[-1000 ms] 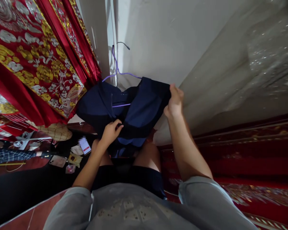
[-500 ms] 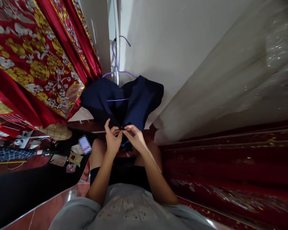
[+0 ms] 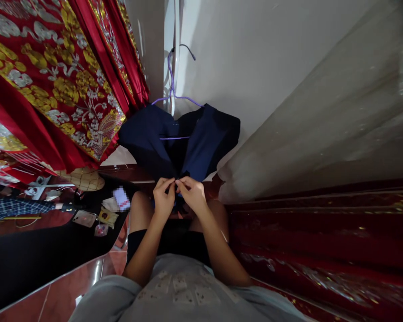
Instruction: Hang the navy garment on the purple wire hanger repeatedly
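A dark navy garment [image 3: 201, 147] with a V-shaped front opening hangs on a purple hanger [image 3: 172, 85], hooked to a white vertical rod [image 3: 176, 31]. At the bottom of the V, my left hand [image 3: 164, 194] pinches the garment's front edge between thumb and fingers. Close beside it, my right hand [image 3: 193, 192] pinches the other front edge, and the fingertips of both hands nearly meet. What lies exactly between the fingertips is too small and dark to make out. The lower part of the garment falls behind my hands, between my knees.
Red embroidered cloth [image 3: 83, 85] hangs at the left. A black tabletop [image 3: 47, 246] at lower left bears a phone [image 3: 84, 218] and small packets [image 3: 108, 217]. A plaid sleeve [image 3: 20, 208] of another person shows beyond. Translucent plastic sheeting [image 3: 289, 134] covers things on the right.
My left fingers, earlier raised with the index finger extended, have curled in to a pinch. The view has shifted, so the garment and hanger appear slightly farther right.
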